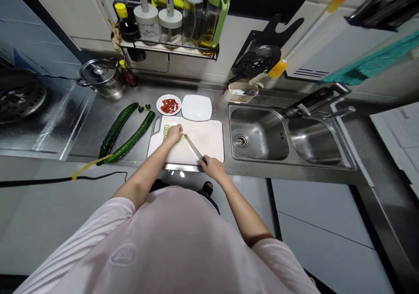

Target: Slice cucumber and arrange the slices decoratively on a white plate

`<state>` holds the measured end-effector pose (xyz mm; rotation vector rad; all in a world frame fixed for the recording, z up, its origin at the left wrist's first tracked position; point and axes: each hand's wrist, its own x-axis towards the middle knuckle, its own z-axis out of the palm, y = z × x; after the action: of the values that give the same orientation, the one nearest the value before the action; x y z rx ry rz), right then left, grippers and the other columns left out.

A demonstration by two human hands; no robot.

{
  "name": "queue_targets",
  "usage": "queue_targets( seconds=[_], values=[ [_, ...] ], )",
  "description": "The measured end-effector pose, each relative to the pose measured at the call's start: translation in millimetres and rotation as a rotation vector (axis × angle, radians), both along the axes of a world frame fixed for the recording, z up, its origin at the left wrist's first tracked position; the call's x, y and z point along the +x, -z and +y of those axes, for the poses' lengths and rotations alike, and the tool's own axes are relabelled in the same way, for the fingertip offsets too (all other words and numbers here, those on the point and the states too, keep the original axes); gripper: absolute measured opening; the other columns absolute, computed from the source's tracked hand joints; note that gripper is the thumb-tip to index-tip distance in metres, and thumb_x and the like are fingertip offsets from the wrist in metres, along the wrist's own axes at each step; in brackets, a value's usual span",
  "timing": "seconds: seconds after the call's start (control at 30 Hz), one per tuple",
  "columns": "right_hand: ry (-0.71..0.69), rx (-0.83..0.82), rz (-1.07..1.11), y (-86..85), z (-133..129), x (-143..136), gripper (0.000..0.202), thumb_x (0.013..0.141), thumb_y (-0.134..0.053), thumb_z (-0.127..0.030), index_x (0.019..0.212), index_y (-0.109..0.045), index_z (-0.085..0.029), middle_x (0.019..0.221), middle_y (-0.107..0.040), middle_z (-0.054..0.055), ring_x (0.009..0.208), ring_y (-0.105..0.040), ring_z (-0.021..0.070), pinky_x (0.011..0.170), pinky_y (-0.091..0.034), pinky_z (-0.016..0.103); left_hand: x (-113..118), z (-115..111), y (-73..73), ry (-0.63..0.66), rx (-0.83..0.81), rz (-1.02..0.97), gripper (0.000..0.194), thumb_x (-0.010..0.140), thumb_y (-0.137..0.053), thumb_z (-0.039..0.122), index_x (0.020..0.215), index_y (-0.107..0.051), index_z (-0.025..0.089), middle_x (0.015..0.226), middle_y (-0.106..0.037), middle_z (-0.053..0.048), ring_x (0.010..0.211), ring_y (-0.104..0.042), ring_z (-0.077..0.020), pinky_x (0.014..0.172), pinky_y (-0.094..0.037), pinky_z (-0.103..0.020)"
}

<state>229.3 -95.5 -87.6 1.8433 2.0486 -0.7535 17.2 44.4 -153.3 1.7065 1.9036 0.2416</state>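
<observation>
My right hand [213, 168] is wrapped round the dark handle of a kitchen knife [193, 147], whose blade points up and left across a white cutting board [209, 137]. A pale green cucumber slice [185, 136] is at the blade's tip. Beside it, my left hand [174, 134] is closed low over the board, its fingers curled together; what they hold, if anything, is hidden. Cucumber slices [166, 130] lie overlapping in a row just left of that hand. Two long dark green cucumbers [118, 126] rest on the steel counter, left of the board, with small cut ends [141, 109] near them.
Behind the board stand a plate of chopped red pieces [169, 105] and a white plate [197, 107]. A double sink [258, 132] is on the right. A lidded steel pot [102, 78] stands back left, and a wall rack [170, 46] holds bottles and jars.
</observation>
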Motion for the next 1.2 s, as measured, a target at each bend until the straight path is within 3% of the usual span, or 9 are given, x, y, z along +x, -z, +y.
queue_targets(
  seconds=[0.57,0.87,1.2],
  values=[
    [-0.005,-0.030,-0.026,-2.5,3,-3,0.039,0.096,-0.031,-0.048,0.111,-0.056,-0.022,0.105,-0.066,0.013,0.098,-0.062,0.0266,0.078,-0.041,0.034,-1,4,-5.0,0.014,-0.025,-0.003,0.015,0.073,-0.065,0.019,0.087,-0.063,0.023,0.088,-0.067,-0.004,0.086,-0.060,-0.0187,0.075,-0.041,-0.028],
    [-0.017,-0.058,-0.026,-5.7,-6,-5,0.038,0.097,-0.029,-0.043,0.112,-0.053,-0.019,0.104,-0.067,0.014,0.097,-0.063,0.0278,0.075,-0.043,0.034,-2,7,0.1,0.030,-0.025,0.008,0.013,0.072,-0.066,0.020,0.085,-0.063,0.022,0.087,-0.067,-0.002,0.086,-0.059,-0.0177,0.075,-0.041,-0.026],
    [-0.018,-0.088,-0.007,-6.7,5,-7,0.037,0.096,-0.030,-0.043,0.112,-0.053,-0.019,0.108,-0.066,0.015,0.099,-0.062,0.0277,0.077,-0.044,0.035,-2,9,0.3,0.031,-0.049,0.027,0.016,0.071,-0.067,0.019,0.085,-0.062,0.022,0.089,-0.067,-0.002,0.087,-0.059,-0.0172,0.075,-0.040,-0.025]
  ],
)
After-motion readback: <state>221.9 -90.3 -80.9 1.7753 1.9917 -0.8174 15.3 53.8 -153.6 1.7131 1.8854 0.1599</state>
